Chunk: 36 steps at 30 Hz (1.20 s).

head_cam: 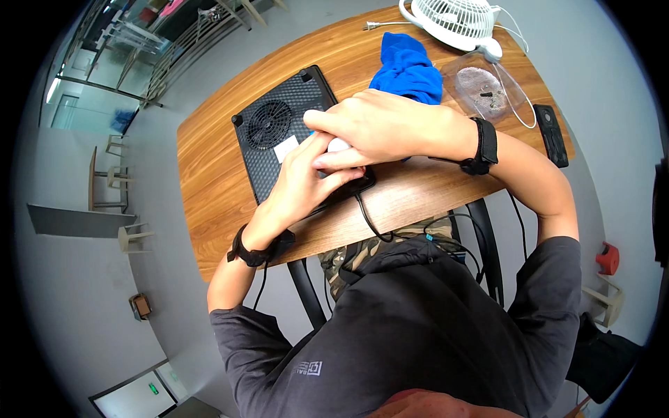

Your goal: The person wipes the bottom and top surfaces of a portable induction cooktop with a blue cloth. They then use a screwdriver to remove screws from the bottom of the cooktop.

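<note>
A black laptop cooling pad (251, 151) with a round fan grille lies on the wooden table, small feet at its far corners and a white label on its surface. Over its right part, my left hand (306, 170) and my right hand (376, 128) meet and overlap. Between them shows part of a small white rounded object (338, 144), which the fingers of my right hand close around. The fingers of my left hand reach under my right hand; what they touch is hidden. A black cable (366, 214) runs from the pad's near right corner over the table edge.
A blue cloth (405, 68) lies crumpled beyond my right hand. At the far right stand a white fan (454, 21) with its cord and plug, a clear plastic tray (470, 104) holding small dark parts, and a black device (550, 136) near the table's right edge. Cables hang by the chair.
</note>
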{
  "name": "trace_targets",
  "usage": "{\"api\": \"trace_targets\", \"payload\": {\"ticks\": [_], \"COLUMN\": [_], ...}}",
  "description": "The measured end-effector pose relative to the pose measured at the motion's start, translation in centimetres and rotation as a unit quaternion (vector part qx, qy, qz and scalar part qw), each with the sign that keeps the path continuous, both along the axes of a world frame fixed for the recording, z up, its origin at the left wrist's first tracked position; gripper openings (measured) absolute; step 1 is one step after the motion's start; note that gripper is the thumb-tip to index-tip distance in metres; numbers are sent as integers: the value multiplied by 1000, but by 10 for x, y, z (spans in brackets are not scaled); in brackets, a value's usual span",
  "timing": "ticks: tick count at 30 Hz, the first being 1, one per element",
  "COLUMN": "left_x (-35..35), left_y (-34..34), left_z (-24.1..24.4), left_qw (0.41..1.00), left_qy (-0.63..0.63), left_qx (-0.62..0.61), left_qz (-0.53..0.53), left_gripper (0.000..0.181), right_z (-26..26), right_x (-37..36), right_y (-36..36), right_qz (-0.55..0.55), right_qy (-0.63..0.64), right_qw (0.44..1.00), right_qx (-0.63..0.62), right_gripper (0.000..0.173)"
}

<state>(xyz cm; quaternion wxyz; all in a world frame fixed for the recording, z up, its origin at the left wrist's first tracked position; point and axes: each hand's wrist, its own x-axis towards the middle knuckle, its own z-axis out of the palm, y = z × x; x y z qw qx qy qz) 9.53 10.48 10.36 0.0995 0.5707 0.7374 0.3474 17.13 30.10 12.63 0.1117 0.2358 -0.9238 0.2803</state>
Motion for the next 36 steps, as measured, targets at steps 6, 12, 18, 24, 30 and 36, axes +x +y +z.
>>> {"api": "trace_targets", "payload": {"ticks": [6,12,18,24,30,36], "left_x": [0,-5,-4,-5,-4,-6], "left_y": [0,-1,0,0,0,-1], "left_z": [-1,-9,-9,-11,-12,-16], "left_qw": [1000,999,1000,999,1000,999], "left_qy": [-18,-34,-16,1,-3,21], "left_qx": [4,-2,17,29,22,37], "left_qz": [5,-12,-19,-22,-13,-25], "left_gripper": [42,53,48,50,49,50], "right_z": [-1,-2,-1,-3,-4,-3], "right_x": [-1,-1,2,0,0,2], "right_y": [0,-2,-1,-1,-2,-3], "right_qz": [2,-16,-30,-29,-19,-14], "right_qy": [-3,-33,-36,-12,-22,-25], "right_qw": [1000,999,999,999,1000,999], "right_qx": [-15,-16,-11,9,-5,-24], "right_gripper": [40,38,36,38,35,33]}}
